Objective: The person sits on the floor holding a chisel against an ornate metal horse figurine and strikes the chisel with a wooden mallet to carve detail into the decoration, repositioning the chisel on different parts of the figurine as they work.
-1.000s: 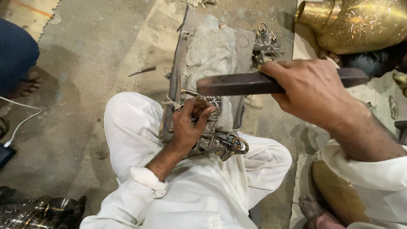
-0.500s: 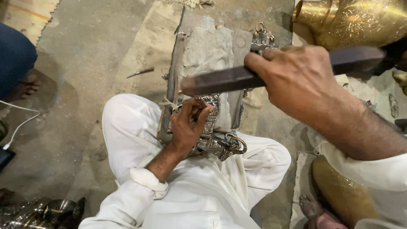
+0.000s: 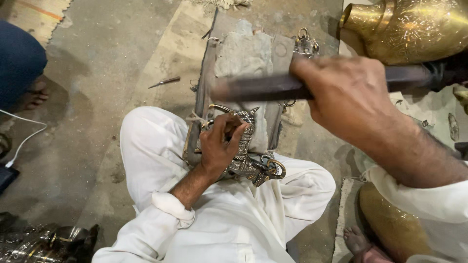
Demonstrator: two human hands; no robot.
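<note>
My left hand (image 3: 220, 145) grips an ornate silver metal piece (image 3: 247, 156) and pins it against a worn grey block (image 3: 243, 63) that leans between my knees. My fingers pinch a small pointed part near its top. My right hand (image 3: 344, 97) is raised above the block and is shut on a long dark flat bar (image 3: 263, 87), which lies level and is blurred. White trousers cover my legs on both sides of the block.
A large engraved brass vessel (image 3: 414, 27) stands at the top right, another brass piece (image 3: 390, 224) at the lower right. A small metal tool (image 3: 165, 82) lies on the concrete floor. A person's foot (image 3: 34, 95) and a white cable (image 3: 24, 139) are on the left.
My right hand has lifted the dark bar higher and nearer to the camera over the block. The left hand stays on the silver piece.
</note>
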